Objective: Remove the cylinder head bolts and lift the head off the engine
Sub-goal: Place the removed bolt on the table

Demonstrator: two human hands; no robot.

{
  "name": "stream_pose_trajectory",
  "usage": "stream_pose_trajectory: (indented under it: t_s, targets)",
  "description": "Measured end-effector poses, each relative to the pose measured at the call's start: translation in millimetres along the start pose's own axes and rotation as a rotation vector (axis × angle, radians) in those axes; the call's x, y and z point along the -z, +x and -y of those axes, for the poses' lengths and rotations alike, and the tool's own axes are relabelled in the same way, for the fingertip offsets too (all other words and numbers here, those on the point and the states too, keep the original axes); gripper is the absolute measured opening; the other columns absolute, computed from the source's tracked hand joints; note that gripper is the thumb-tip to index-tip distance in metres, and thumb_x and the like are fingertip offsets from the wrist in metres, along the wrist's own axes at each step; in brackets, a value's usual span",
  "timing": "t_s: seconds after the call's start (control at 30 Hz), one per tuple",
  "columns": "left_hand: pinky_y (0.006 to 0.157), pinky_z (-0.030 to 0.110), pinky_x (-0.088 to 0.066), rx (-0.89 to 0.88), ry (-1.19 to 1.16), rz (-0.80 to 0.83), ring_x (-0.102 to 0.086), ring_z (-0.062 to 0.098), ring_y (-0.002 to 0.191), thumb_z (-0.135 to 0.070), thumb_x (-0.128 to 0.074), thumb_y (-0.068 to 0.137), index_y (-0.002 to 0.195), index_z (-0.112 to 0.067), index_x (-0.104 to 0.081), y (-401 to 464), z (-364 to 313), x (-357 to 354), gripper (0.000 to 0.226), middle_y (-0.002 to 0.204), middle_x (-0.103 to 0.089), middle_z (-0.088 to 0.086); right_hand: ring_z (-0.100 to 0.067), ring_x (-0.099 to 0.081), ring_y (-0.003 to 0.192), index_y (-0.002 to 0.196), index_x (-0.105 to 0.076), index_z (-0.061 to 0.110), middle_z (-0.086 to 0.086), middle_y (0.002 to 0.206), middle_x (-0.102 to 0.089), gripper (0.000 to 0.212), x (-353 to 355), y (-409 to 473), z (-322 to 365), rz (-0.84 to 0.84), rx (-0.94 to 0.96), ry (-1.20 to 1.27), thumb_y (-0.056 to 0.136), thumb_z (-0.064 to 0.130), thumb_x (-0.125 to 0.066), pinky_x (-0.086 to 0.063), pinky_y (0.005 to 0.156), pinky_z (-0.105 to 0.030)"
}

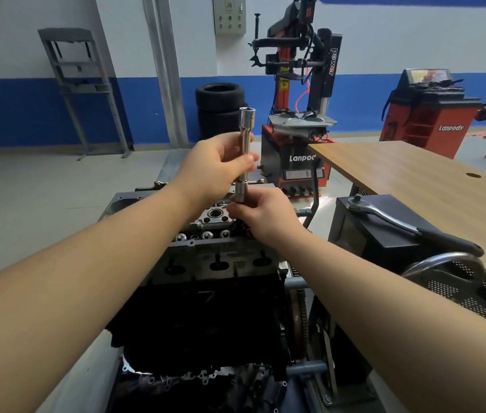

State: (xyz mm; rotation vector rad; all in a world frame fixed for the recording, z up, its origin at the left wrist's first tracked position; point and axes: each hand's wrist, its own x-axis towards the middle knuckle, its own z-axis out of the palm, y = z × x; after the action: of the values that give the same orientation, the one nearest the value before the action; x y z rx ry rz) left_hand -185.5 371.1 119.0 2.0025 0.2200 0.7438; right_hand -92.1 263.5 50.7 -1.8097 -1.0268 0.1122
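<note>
A long chrome socket extension bar (245,135) stands upright above the far end of the cylinder head (206,231), its square-drive end up. My left hand (221,165) grips the bar's shaft around the middle. My right hand (261,213) pinches the bar's lower end, just over the head; what sits under its fingers is hidden. The grey cylinder head sits on the dark engine block (200,317), with valve gear and bolt holes showing along its top.
A ratchet wrench (385,214) lies on a dark box at right, beside a wooden tabletop (414,171). A chrome handle and perforated stand tray (456,281) sit near my right forearm. A tyre changer (298,120), stacked tyres and a red wheel balancer stand behind.
</note>
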Motion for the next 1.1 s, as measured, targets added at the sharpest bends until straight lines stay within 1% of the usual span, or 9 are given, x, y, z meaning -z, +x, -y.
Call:
stream_pose_trajectory:
  t_s: [0.13,0.3,0.4,0.5,0.63,0.8,0.93,1.0,1.1]
  targets:
    - [0.095,0.038,-0.064,0.028,-0.018,-0.01,-0.078,0.01,0.098,-0.003,-0.071,0.099,0.132,-0.021,-0.068,-2,4,2,0.038,0.106,-0.08,-0.004,-0.016,-0.068,0.092,0.103,-0.074,0.024,0.007,0.093,-0.075,0.007,-1,-1,1,0.043,0.025,-0.116,0.097,0.026,-0.069,-0.055,0.091,-0.046]
    - [0.076,0.032,-0.061,-0.04,0.235,-0.153,-0.072,0.014,0.083,-0.033,-0.093,0.081,0.096,-0.027,-0.065,2,2,-2,0.032,0.087,-0.072,-0.005,-0.012,-0.068,0.082,0.095,-0.073,0.023,0.009,0.084,-0.073,0.018,-3,-2,1,-0.053,-0.005,-0.078,0.088,0.039,-0.079,-0.057,0.078,-0.038]
    - [0.092,0.042,-0.062,-0.004,0.112,-0.096,-0.072,0.015,0.098,-0.031,-0.08,0.095,0.109,-0.029,-0.068,1,4,-6,0.019,0.102,-0.073,-0.005,-0.007,-0.064,0.071,0.084,-0.075,0.025,0.013,0.071,-0.069,0.014,-3,-2,-4,-0.098,-0.001,-0.085,0.088,0.038,-0.08,-0.048,0.068,-0.033]
    - [0.099,0.046,-0.061,0.031,-0.093,0.002,-0.076,0.014,0.104,-0.015,-0.064,0.106,0.127,-0.027,-0.067,-1,10,-3,0.024,0.111,-0.078,-0.003,-0.013,-0.068,0.084,0.101,-0.078,0.031,0.013,0.083,-0.074,0.009,-3,-3,-5,-0.063,0.025,-0.09,0.093,0.029,-0.074,-0.054,0.08,-0.038]
    - [0.092,0.037,-0.065,-0.026,-0.008,-0.035,-0.077,0.008,0.096,-0.014,-0.077,0.097,0.123,-0.025,-0.07,-4,13,2,0.028,0.103,-0.08,-0.007,-0.012,-0.068,0.089,0.113,-0.067,0.032,0.012,0.091,-0.072,0.024,-1,-4,-4,-0.001,0.025,-0.09,0.091,0.034,-0.075,-0.059,0.084,-0.045]
    - [0.064,0.009,-0.049,-0.137,0.281,-0.172,-0.061,-0.006,0.074,-0.038,-0.091,0.082,0.092,-0.032,-0.057,-3,12,-6,0.036,0.08,-0.063,-0.008,-0.013,-0.068,0.084,0.09,-0.07,0.03,0.01,0.082,-0.071,0.017,-1,-5,-3,-0.005,-0.042,-0.184,0.087,0.044,-0.079,-0.059,0.081,-0.046]
    - [0.098,0.032,-0.058,-0.073,0.052,-0.01,-0.071,0.005,0.107,-0.025,-0.072,0.101,0.125,-0.027,-0.065,-3,12,-5,0.025,0.11,-0.076,-0.007,-0.014,-0.069,0.093,0.108,-0.078,0.026,0.01,0.096,-0.076,0.013,2,-5,-2,0.024,-0.037,-0.154,0.096,0.028,-0.074,-0.057,0.091,-0.045]
    - [0.101,0.04,-0.059,-0.043,-0.065,0.062,-0.075,0.011,0.109,-0.012,-0.066,0.104,0.135,-0.024,-0.063,-5,16,-3,0.034,0.114,-0.078,-0.005,-0.016,-0.068,0.097,0.115,-0.075,0.024,0.007,0.103,-0.076,0.019,4,-5,-2,0.055,-0.025,-0.178,0.097,0.023,-0.071,-0.056,0.095,-0.044]
    - [0.097,0.043,-0.062,-0.062,0.006,-0.004,-0.077,0.011,0.1,-0.012,-0.077,0.096,0.124,-0.028,-0.069,-3,20,0,0.033,0.104,-0.08,-0.008,-0.014,-0.068,0.095,0.112,-0.072,0.026,0.007,0.098,-0.075,0.018,5,-6,-1,0.084,0.01,-0.163,0.094,0.028,-0.073,-0.057,0.091,-0.043]
